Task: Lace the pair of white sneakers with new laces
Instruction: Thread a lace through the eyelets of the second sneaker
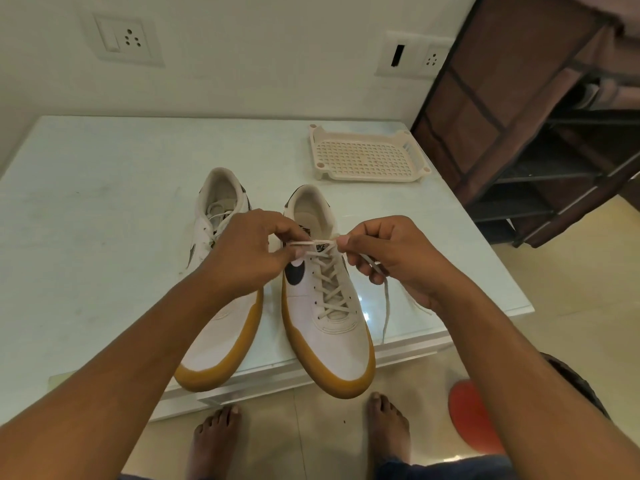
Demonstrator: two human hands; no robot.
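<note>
A pale wall (242, 46) carries a switch plate (126, 39) and a socket plate (415, 55); a white table (104, 202) (glossy top) holds a cream tray (367, 157); a dark shelf rack (485, 116) stands right; beige floor tiles (571, 289) below.

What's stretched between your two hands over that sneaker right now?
A taut bit of lace, pinched by left hand and right hand, just above the sneaker tongue; head view shows it.
</note>
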